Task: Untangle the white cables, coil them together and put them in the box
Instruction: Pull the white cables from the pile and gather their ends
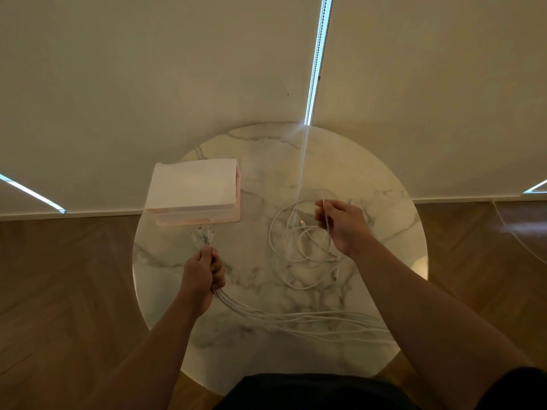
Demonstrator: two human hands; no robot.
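My left hand (204,272) grips a bundle of several white cables (296,318) near their plug ends, which stick out toward the box. The bundle trails from under that hand across the near part of the table to the right edge. A pale pink box (192,193) with its white lid up stands at the table's left. My right hand (343,224) pinches one white cable above a loose tangle of white cables (302,255) that lies on the marble at the right. One plug end lies at the tangle's lower right.
The round white marble table (266,161) stands against pale roller blinds (177,69). Wooden floor surrounds it on both sides. A thin white cord (515,235) runs along the floor at the far right.
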